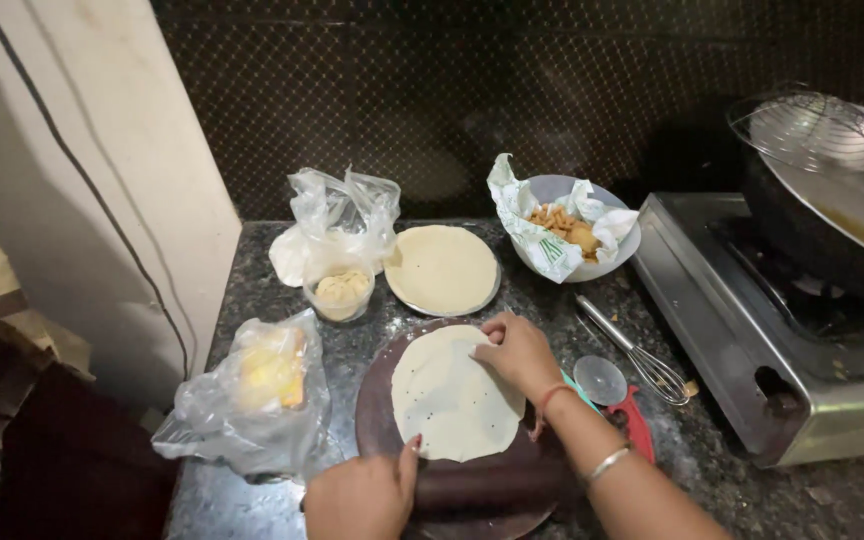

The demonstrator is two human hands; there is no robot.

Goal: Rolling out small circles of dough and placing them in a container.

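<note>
Both our hands down, fingers bent, palms facing the table.

Our left hand enters from the bottom edge, knuckles up, its thumb stretched forward with a painted nail. Our right hand reaches in from the lower right, forearm angled across, fingers curled and pressing down at their tips, with a red thread and a silver bangle on the wrist.

Clear plastic bag to my left on the counter, crumpled, yellow contents showing through. Second clear bag further back, bunched open behind a small plastic tub of pale stuff. Green-and-white printed wrapper lining the grey bowl, crumpled round fried pieces.
</note>
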